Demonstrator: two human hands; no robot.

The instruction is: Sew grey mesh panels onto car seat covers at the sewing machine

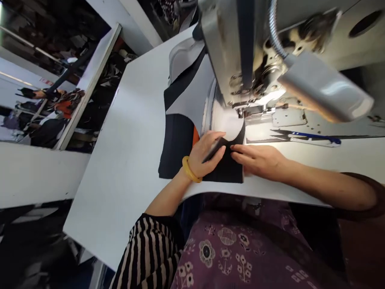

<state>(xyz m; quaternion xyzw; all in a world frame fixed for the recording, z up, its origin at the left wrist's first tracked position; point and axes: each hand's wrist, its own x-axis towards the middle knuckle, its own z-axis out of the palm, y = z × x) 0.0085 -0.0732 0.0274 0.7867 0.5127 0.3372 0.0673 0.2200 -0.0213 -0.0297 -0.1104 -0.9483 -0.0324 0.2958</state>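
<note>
My left hand [206, 154], with a yellow bangle at the wrist, is closed on a thin dark pointed tool [214, 149] and rests on the black fabric piece [225, 168]. My right hand [258, 159] lies flat beside it, fingers stretched out and pressing the same fabric. The fabric's white and grey panels [195, 96] run up under the sewing machine head [240, 52], whose presser foot [240, 110] stands just beyond my fingers. An orange patch [195, 135] shows beside my left hand.
The white sewing table [135, 132] stretches left of the work. A blue-handled pair of scissors [306, 137] lies on the machine bed at right. A lamp on a flexible neck [325, 88] hangs over it. Other workstations with people and piled goods show at far left.
</note>
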